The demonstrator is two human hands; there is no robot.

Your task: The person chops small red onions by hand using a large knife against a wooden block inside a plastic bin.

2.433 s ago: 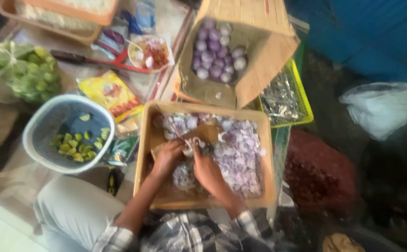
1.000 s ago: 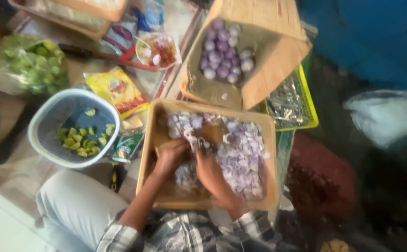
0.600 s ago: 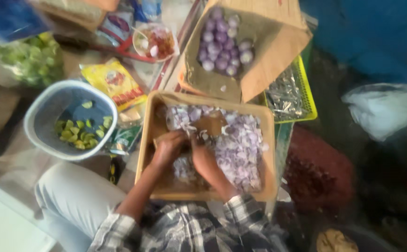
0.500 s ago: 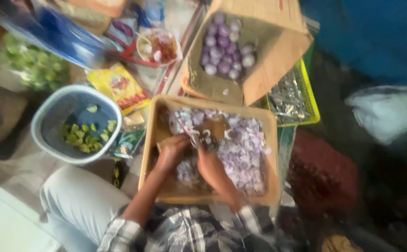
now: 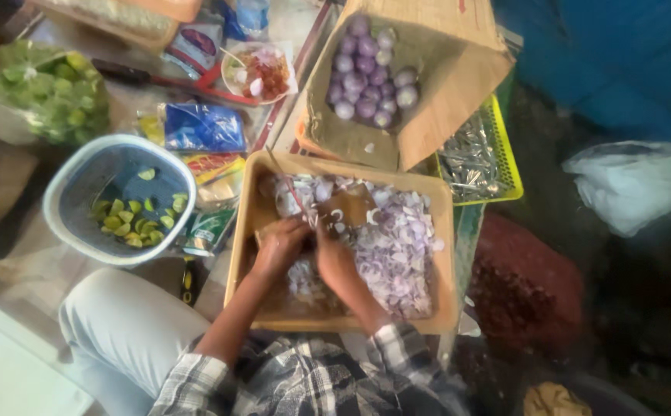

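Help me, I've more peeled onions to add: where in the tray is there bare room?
Little: the tray is mostly covered by sliced onion. Bare wood shows along its left wall beside the left hand, and on the small board just beyond the right hand.

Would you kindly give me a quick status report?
Left hand and right hand together over sliced shallots in wooden tray. Thin blade between them. Grip unclear.

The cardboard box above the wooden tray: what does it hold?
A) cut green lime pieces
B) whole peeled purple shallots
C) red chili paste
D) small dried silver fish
B: the open cardboard box holds whole peeled purple shallots, while the lime pieces lie in the blue-rimmed basin, and the small silver fish lie in the yellow basket.
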